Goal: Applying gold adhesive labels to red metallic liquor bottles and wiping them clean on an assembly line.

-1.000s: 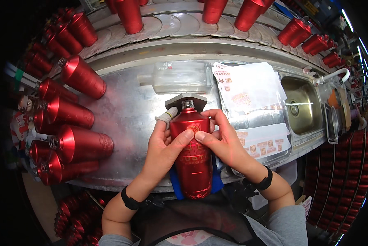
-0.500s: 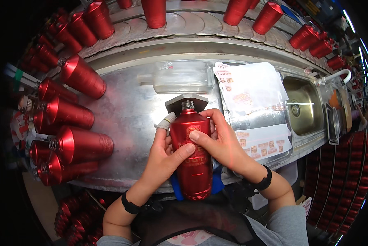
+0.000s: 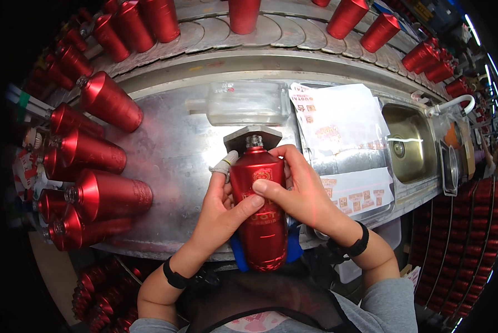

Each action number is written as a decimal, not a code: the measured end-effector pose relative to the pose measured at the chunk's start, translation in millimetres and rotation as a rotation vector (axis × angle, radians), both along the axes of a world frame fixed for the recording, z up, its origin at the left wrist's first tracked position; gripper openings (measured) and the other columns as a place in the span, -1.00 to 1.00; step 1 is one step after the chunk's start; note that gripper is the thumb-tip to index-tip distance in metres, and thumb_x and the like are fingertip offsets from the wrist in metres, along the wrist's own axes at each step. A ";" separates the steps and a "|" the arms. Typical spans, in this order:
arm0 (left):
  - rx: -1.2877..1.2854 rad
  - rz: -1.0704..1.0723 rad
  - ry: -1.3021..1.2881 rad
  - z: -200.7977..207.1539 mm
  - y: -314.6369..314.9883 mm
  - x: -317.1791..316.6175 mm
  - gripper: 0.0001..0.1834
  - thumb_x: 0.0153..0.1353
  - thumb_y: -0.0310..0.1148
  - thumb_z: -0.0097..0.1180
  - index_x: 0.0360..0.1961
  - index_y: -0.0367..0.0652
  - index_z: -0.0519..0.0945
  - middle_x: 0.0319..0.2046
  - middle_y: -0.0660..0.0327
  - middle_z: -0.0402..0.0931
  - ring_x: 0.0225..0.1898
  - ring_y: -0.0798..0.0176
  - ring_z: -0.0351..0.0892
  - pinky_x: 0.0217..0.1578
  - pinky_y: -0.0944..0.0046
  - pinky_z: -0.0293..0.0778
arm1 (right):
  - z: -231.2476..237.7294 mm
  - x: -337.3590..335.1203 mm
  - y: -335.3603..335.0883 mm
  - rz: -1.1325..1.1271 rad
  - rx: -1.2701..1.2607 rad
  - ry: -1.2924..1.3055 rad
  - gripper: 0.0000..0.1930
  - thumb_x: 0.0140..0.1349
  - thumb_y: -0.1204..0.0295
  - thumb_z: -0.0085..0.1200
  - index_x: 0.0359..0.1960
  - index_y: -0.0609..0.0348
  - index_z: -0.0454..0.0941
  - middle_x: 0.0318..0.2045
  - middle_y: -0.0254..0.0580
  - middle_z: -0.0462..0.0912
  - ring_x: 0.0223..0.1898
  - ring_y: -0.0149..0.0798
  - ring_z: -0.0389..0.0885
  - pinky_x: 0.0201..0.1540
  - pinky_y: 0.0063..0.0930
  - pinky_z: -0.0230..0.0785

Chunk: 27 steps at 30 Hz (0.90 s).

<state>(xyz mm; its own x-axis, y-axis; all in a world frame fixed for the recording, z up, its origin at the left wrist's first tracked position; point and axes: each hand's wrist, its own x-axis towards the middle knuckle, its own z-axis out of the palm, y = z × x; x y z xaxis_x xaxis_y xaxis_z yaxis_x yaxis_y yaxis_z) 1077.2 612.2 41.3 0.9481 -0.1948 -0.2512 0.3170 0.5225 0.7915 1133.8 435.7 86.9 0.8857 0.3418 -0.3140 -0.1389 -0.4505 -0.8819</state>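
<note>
Left hand and right hand are both grasping the red bottle, thumbs pressing its front — it's lying nearside of the clear bottle, neck pointing that way. Probably handling stiff, slick, fairly heavy; clear neck looking breakable, so the body's sides are suiting a grip best. Grey block is crowding the neck, just nearside of the clear bottle — sideways room is showing on the table, left of the clear bottle.

Red bottles on the conveyor have scooted over to the right. Also the left hand slid its thumb lower on the held bottle, while the right hand nudged its thumb left.
</note>
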 end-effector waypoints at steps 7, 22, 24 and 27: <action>-0.002 -0.012 -0.001 2.1 -0.1 -0.1 0.02 0.21 -0.33 0.35 0.49 -0.23 -0.10 0.24 -0.03 0.33 0.25 0.18 0.41 0.23 0.17 0.39 | 0.0 -0.9 0.0 0.024 -0.102 -0.093 -0.29 0.22 -0.07 0.20 0.06 0.39 0.32 -0.09 0.29 0.53 -0.10 0.09 0.60 -0.04 -0.16 0.45; 0.024 -0.012 -0.014 -6.0 1.5 -2.1 -0.01 0.23 -0.31 0.34 0.49 -0.24 -0.08 0.26 -0.01 0.31 0.25 0.20 0.40 0.24 0.18 0.37 | -5.2 0.8 -2.1 -0.018 0.019 -0.120 -0.49 0.39 0.04 0.02 0.01 0.33 0.40 -0.17 0.14 0.54 -0.14 -0.04 0.58 -0.03 -0.27 0.40; 0.021 -0.009 -0.007 -1.2 4.9 -2.4 -0.03 0.24 -0.32 0.32 0.49 -0.25 -0.07 0.26 -0.02 0.31 0.25 0.20 0.40 0.24 0.18 0.37 | -4.1 1.3 -4.5 -0.038 0.140 -0.066 -0.51 0.40 0.05 0.01 0.00 0.33 0.42 -0.20 0.08 0.56 -0.15 -0.10 0.57 -0.03 -0.32 0.39; 0.009 0.028 -0.017 2.5 5.6 0.8 -0.08 0.27 -0.33 0.29 0.48 -0.27 -0.04 0.26 -0.03 0.33 0.24 0.20 0.41 0.24 0.19 0.37 | -5.2 -0.5 -9.1 -0.106 0.232 0.079 -0.51 0.37 0.07 0.08 0.00 0.32 0.44 -0.22 0.00 0.57 -0.17 -0.18 0.54 -0.06 -0.36 0.39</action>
<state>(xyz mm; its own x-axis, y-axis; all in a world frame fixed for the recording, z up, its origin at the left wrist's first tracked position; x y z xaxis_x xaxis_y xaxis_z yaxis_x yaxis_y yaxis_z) 1077.9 617.8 43.8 0.9574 -0.1656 -0.2365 0.2886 0.5242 0.8012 1133.4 426.7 81.6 0.8962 0.3195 -0.3079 -0.2471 -0.2169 -0.9444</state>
